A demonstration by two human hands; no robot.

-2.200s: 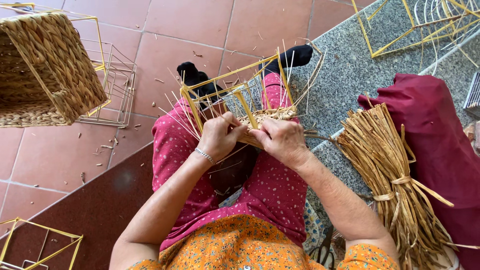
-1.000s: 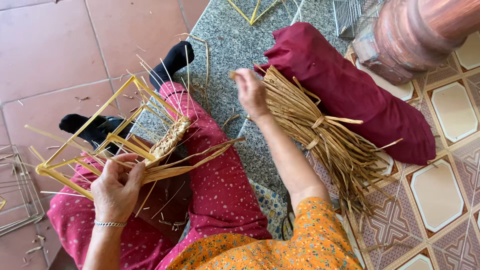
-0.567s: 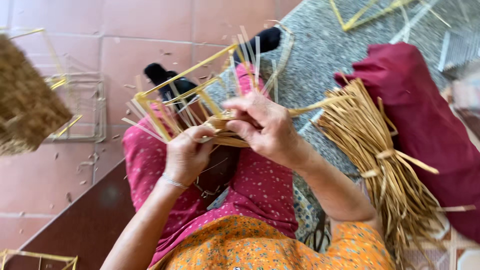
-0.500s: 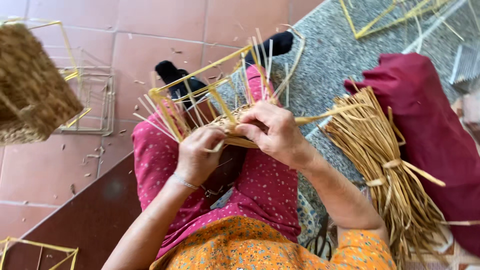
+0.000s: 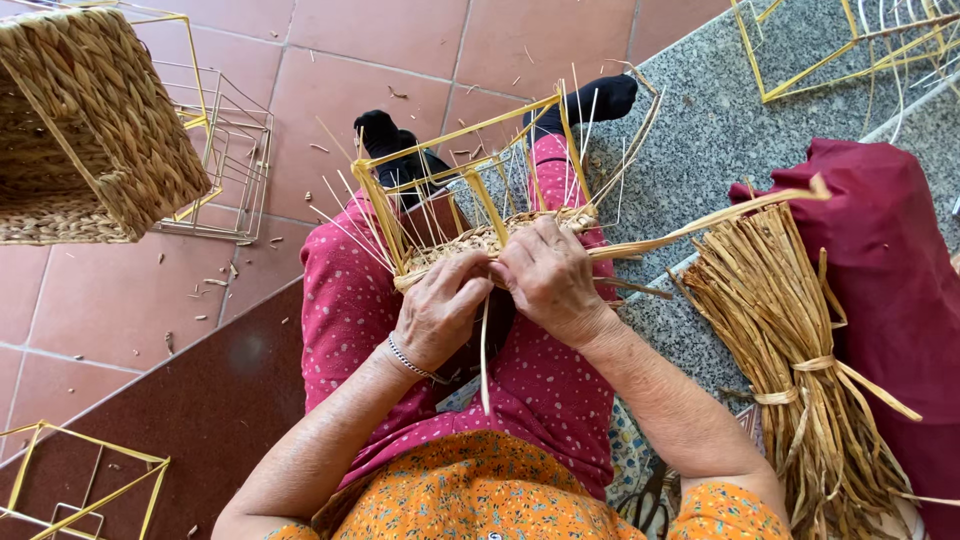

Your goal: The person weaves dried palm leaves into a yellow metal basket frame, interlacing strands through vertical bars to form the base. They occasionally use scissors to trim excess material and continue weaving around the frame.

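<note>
A yellow wire basket frame [image 5: 470, 170] rests on my lap, with a band of woven straw [image 5: 470, 240] along its near edge and thin stakes sticking up. My left hand [image 5: 440, 310] grips the near edge of the weave. My right hand [image 5: 545, 280] pinches a long flat straw strand [image 5: 700, 225] that runs off to the right. A tied bundle of straw [image 5: 790, 330] lies at my right on a dark red cloth [image 5: 890, 250].
A finished woven basket [image 5: 80, 120] stands at the upper left beside bare wire frames [image 5: 230, 150]. More yellow frames lie at the top right [image 5: 800, 50] and bottom left [image 5: 70, 480]. Straw scraps dot the red floor tiles.
My right hand reached out to the straw bundle, then came back to the frame with a strand. Both hands now work together at the weave.
</note>
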